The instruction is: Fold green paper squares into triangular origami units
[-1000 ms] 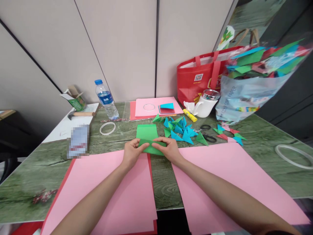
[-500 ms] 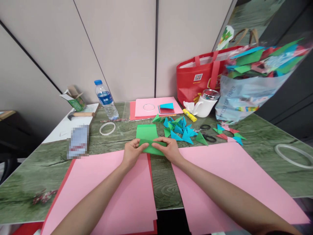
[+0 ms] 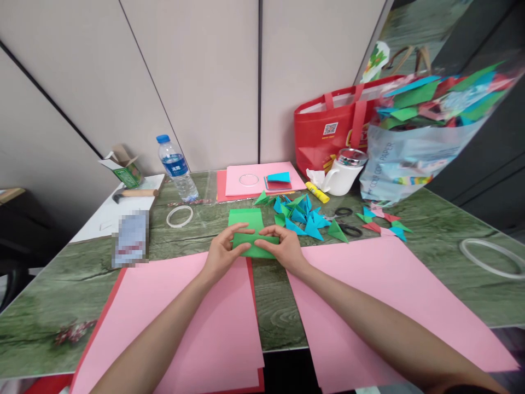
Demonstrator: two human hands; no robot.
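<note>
A folded green sheet of paper (image 3: 255,247) is between my hands, above the middle of the table. My left hand (image 3: 220,253) has its left end, thumb on the near face and index finger raised along the far edge. On the other end, my right hand (image 3: 287,249) pinches the sheet between thumb and curled fingers. Just beyond lies more green paper (image 3: 245,216), flat on the table and partly covered by my fingers. Right of it is a pile of folded blue and green paper pieces (image 3: 303,212).
Large pink sheets (image 3: 184,323) lie under both forearms. Black-handled scissors (image 3: 349,230), a yellow glue stick (image 3: 317,192), a white mug (image 3: 344,175) and a paper ring (image 3: 383,223) are on the right. A water bottle (image 3: 177,168), hammer (image 3: 137,192) and tape roll (image 3: 179,216) stand or lie left.
My left index finger has lifted and stretched out from the green sheet, opening the left hand a little. My right hand keeps its pinch almost unmoved.
</note>
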